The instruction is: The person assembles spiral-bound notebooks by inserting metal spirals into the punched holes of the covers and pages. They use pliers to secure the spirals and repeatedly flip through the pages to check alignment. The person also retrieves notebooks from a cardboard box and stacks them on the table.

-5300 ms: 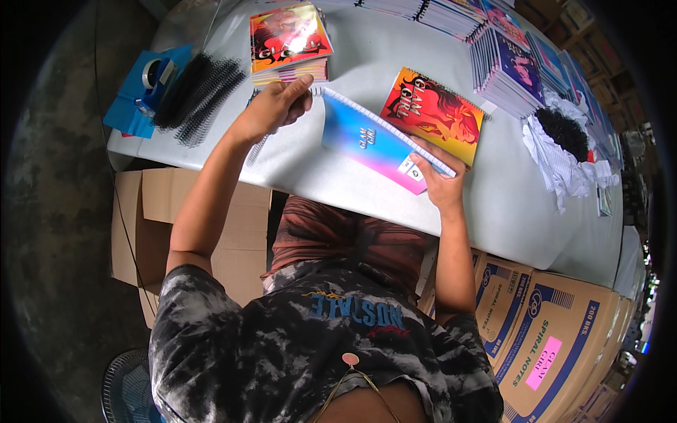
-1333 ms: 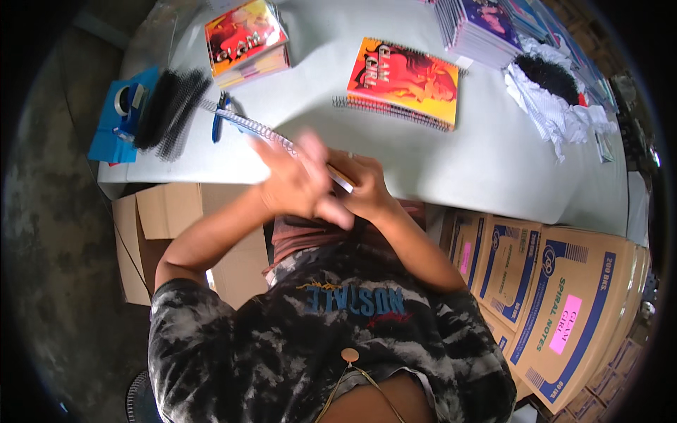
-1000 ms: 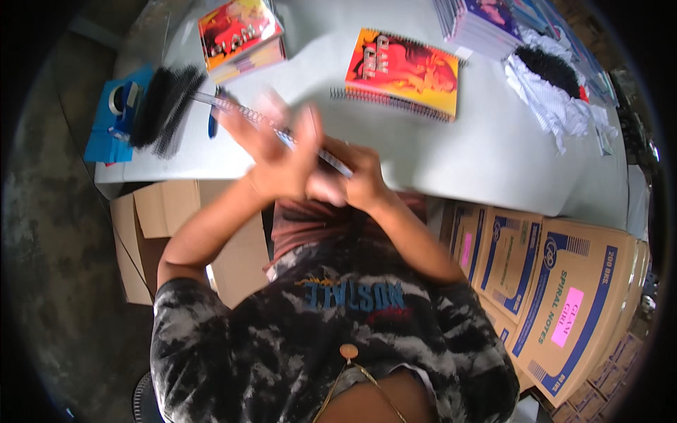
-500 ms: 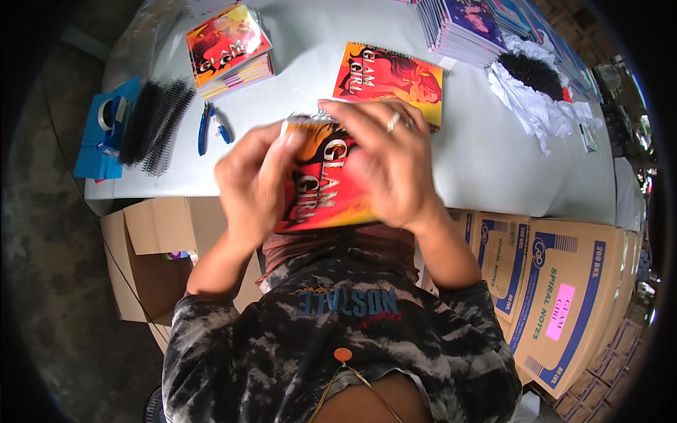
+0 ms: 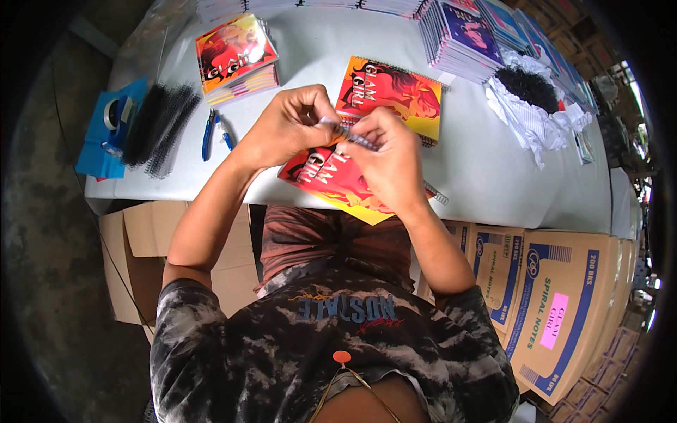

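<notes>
Both hands meet over a red and yellow notebook (image 5: 336,182), which lies at the table's near edge with one corner jutting past it. A dark spiral binding coil (image 5: 361,139) shows between my fingertips. My left hand (image 5: 300,127) pinches its left end; the fingers of my right hand (image 5: 386,158) are closed on its right part. A length of coil (image 5: 436,192) sticks out beyond my right hand at the notebook's edge. How the coil sits in the pages is hidden by my right hand. Just beyond lies another spiral notebook (image 5: 395,99) with the same cover.
At the back left stands a notebook stack (image 5: 236,53). Nearer are blue-handled pliers (image 5: 209,134), loose black coils (image 5: 163,127) and a tape dispenser (image 5: 116,123). More notebooks (image 5: 462,42) and a crumpled cloth (image 5: 525,116) are at right. Cardboard boxes (image 5: 564,310) stand below the table.
The notebook has gone from being held up in both hands to lying at the table edge. My hands have closed together on the coil, and my left hand has moved right and up.
</notes>
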A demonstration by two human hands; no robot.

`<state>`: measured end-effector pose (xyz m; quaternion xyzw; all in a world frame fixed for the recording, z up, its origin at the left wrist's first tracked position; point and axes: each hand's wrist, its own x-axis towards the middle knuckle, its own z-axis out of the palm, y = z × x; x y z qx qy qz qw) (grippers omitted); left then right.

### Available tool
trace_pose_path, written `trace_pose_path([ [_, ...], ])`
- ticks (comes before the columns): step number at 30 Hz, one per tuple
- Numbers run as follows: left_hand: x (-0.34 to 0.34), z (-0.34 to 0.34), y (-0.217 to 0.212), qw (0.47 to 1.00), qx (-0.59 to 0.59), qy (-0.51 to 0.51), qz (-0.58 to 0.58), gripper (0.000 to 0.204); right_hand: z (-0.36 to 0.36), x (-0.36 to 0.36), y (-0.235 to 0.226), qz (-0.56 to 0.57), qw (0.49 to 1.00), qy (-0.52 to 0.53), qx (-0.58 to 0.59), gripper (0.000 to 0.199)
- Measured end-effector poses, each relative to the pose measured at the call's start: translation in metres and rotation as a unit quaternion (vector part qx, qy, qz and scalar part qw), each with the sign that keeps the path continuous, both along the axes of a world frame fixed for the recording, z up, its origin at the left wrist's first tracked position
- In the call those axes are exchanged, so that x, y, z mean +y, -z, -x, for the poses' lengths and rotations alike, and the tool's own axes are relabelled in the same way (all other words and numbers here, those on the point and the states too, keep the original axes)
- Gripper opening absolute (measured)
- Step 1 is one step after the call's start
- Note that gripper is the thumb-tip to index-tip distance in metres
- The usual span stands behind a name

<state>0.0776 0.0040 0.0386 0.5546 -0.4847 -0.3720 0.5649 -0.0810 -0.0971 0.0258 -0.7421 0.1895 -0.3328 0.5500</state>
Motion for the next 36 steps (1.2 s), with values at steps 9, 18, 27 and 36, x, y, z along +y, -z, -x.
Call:
trace_pose_path([
  [9,-0.072,0.022,0.019,0.94,-0.051,-0.334,0.048,0.04,0.011,-0.071,0.031,-0.079,0.924,0.284,-0.243,0.045],
  [18,-0.063,0.015,0.109,0.934,-0.254,-0.247,-0.055,0.086,0.041,-0.095,0.125,0.043,0.968,0.244,0.044,0.068],
  [27,-0.082,0.025,0.091,0.924,-0.33,-0.158,-0.11,0.1,0.053,-0.12,0.122,-0.038,0.968,0.248,0.026,0.064],
  [36,-0.112,0.017,0.07,0.913,-0.387,-0.107,-0.076,0.081,0.085,-0.134,0.105,-0.099,0.958,0.261,-0.061,0.071],
])
